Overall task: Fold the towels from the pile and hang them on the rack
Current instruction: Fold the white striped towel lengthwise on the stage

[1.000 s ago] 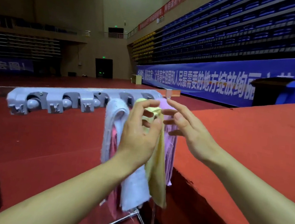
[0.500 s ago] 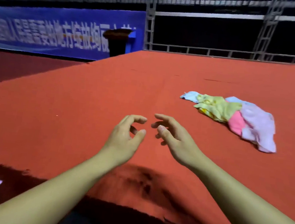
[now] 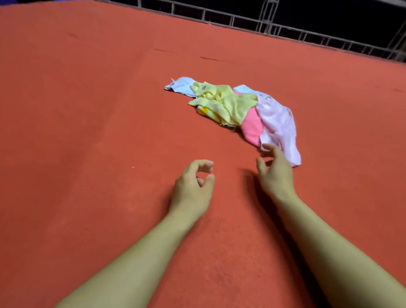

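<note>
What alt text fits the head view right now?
Two bare hands reach over a red carpeted surface toward a small pile of towels; the right hand nearly touches the lilac towel, and the left hand holds nothing.

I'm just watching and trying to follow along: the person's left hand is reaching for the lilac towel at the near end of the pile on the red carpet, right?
Not quite: it is the right hand that reaches for the lilac towel at the near end of the pile on the red carpet. The left hand hangs back, loosely curled and holding nothing. The head view shows this.
</note>
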The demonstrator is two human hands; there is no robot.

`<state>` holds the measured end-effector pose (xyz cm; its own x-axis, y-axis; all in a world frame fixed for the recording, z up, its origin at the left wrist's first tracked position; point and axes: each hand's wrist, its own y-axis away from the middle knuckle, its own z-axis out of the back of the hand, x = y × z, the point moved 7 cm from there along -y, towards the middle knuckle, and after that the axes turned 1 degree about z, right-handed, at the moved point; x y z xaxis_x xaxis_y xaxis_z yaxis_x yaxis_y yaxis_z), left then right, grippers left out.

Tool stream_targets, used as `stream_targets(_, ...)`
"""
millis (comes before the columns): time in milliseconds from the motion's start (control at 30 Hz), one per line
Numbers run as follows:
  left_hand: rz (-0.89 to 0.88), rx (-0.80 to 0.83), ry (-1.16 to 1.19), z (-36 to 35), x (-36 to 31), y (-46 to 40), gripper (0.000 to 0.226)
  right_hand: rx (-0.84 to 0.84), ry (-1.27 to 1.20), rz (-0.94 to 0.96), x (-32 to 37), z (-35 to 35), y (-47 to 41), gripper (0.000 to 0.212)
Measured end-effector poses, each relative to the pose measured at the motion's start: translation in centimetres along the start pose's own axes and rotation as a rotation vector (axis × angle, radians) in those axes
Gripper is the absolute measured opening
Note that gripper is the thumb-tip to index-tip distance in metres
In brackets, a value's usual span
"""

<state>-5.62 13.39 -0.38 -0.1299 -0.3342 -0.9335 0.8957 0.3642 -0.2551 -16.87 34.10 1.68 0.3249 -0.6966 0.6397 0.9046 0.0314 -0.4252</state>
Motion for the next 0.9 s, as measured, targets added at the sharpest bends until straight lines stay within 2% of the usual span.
stream_targets(167, -0.063, 0.043, -0.043, -0.5, 0.9, -0.3, 0.029, -0.080, 0.258, -0.138, -7.2, 1.6, -3.6, 0.043)
stream_targets(333, -0.056, 0.056, -0.072, -0.7, 1.1, -0.3, 0.030, -0.065, 0.244, -0.175, -9.1, 1.3, -4.0, 0.056)
stream_targets(500, -0.062, 0.063, -0.079, -0.4, 0.9, -0.1, 0.027, -0.069, 0.259, -0.185, -8.8, 1.5, -4.0, 0.043)
stream_targets(567, -0.071, 0.065, -0.081, -0.4, 0.9, -0.1, 0.027, -0.116, 0.261, -0.129, -7.9, 1.8, -3.9, 0.042)
stream_targets(667, -0.082, 0.072, -0.082, -0.5, 0.7, -0.1, 0.027, -0.183, 0.205, 0.078, -5.2, 2.0, -3.1, 0.045)
stream_targets(800, -0.119, 0.071, -0.073, -0.6, 0.5, 0.1, 0.035, -0.131, -0.042, 0.335, -0.1, 1.8, 0.1, 0.047)
stream_targets(900, -0.227, 0.096, -0.048, -0.7, -0.5, 0.7, 0.053, -0.073, -0.254, 0.381, 4.3, 2.5, 3.9, 0.051)
